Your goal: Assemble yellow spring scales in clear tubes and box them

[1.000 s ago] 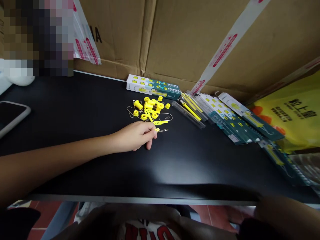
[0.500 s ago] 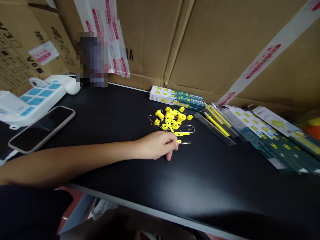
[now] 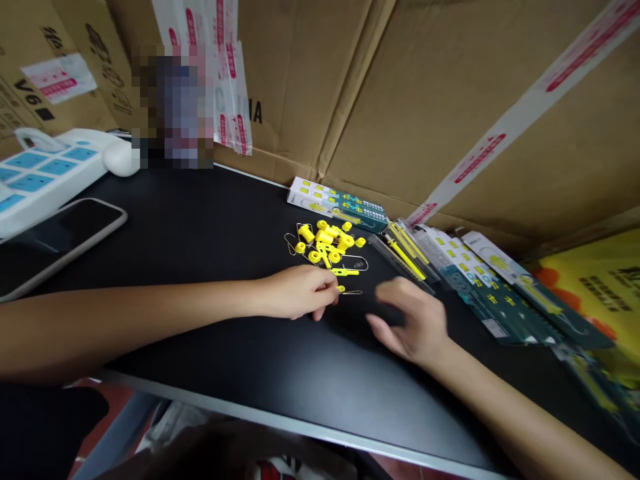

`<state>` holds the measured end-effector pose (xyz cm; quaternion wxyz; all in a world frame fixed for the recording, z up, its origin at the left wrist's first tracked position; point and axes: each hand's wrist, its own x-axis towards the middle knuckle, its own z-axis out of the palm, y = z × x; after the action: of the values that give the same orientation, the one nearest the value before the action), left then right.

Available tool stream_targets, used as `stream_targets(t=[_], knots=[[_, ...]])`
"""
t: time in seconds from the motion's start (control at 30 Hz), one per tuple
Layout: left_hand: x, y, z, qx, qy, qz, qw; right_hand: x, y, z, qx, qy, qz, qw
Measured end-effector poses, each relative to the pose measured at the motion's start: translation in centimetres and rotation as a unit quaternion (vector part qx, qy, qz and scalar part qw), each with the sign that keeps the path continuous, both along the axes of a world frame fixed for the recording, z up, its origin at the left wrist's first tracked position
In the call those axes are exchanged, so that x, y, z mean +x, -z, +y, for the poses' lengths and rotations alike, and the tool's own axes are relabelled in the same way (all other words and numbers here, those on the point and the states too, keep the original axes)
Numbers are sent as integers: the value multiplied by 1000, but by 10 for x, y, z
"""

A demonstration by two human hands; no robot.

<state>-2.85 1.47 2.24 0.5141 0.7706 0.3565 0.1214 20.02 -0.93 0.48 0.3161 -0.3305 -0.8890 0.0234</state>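
My left hand (image 3: 305, 292) pinches a small yellow piece with a metal wire hook (image 3: 353, 292) that sticks out to the right of the fingertips. Just behind it on the black table (image 3: 280, 367) lies a pile of yellow plastic parts (image 3: 327, 240), with bent wire loops among them. One flat yellow piece (image 3: 346, 272) rests at the near side of the pile. To the right, my right hand (image 3: 413, 317) hovers over the table with thumb and fingers apart, nothing between them.
Behind the pile is a printed box (image 3: 337, 203). Clear tubes with yellow rods (image 3: 405, 250) and flat printed packages (image 3: 500, 293) lie at the right. A phone (image 3: 60, 240) and a white power strip (image 3: 55, 170) are at the left, cardboard (image 3: 425, 87) behind.
My right hand has come into view from the right. The view has shifted a little to the right; my left hand keeps its pinch beside the pile.
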Motion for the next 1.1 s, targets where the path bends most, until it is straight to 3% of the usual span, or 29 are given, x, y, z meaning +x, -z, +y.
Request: stream_targets(t=[0.13, 0.33, 0.5, 0.7, 0.87, 1.1], knots=[[-1, -1, 5, -26, 15, 10, 999, -8, 3, 7, 103, -19, -120, 987], [-1, -4, 7, -36, 28, 34, 998, -10, 7, 8, 28, -37, -93, 995], [2, -8, 2, 110, 27, 85, 990, -7, 12, 8, -22, -34, -70, 997], [5, -6, -5, 260, 39, 160, 951, -10, 12, 6, -15, -28, -78, 996], [6, -6, -10, 288, 42, 188, 938, -12, 9, 7, -20, -33, -95, 995], [5, -9, -8, 259, 50, 176, 948, -10, 7, 8, -40, -46, -106, 992]])
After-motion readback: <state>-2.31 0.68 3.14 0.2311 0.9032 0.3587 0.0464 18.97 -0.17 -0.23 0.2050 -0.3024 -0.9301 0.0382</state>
